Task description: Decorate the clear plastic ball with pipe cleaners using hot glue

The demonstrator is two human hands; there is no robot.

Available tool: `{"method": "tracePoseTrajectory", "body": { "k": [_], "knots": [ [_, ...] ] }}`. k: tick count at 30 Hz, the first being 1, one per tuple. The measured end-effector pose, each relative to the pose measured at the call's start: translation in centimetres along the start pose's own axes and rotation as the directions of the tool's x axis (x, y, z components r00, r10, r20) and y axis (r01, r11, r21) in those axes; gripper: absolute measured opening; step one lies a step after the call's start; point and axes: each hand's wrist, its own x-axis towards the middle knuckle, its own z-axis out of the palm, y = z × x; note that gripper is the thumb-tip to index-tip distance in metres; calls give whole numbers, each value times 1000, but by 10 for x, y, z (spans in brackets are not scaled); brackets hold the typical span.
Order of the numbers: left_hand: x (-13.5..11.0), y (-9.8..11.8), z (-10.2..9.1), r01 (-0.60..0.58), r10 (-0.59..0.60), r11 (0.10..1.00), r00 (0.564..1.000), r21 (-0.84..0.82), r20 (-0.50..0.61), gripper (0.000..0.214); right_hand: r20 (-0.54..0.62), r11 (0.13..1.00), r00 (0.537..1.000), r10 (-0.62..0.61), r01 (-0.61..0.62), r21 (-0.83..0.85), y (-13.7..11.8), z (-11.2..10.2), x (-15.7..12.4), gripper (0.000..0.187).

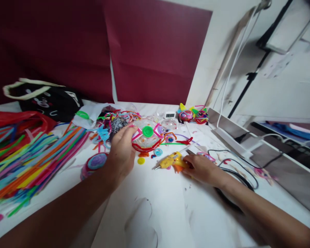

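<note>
The left hand (122,146) clamps fingers on a clear decoration (144,141) left of the glue gun (170,161); the right hand (199,168) fingers clasp that gun.

Left fingers (130,131) hold a clear decorated piece (146,139); right fingers (190,159) grip a yellow glue gun (173,159)

head view | faces forward, down | near, above white table (170,203)

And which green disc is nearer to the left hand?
The green disc on the clear ornament in the left hand; the other disc lies on a white sheet.
</note>
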Motion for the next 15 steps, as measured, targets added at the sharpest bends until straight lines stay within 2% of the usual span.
{"method": "tracePoseTrajectory", "body": {
  "k": [7, 9, 12, 15],
  "knots": [
    [3, 3, -4, 40, -42, 997, 999, -59, -26, 9, 20, 989, 999, -31, 27, 144, 5, -1, 1, 10],
    [4, 3, -5, 44, -46, 997, 998, -56, -36, 10, 41, 969, 998, -56, 44, 245, 6, -5, -4, 13],
    [5, 2, -7, 35, -39, 998, 997, -47, -67, 11, 36, 837, 992, -117, 79, 541, 6, -15, -15, 19],
    [7, 2, -8, 24, -27, 999, 996, -37, -80, 9, -39, 721, 991, -125, 118, 682, 4, -27, -26, 33]
  ]
}}
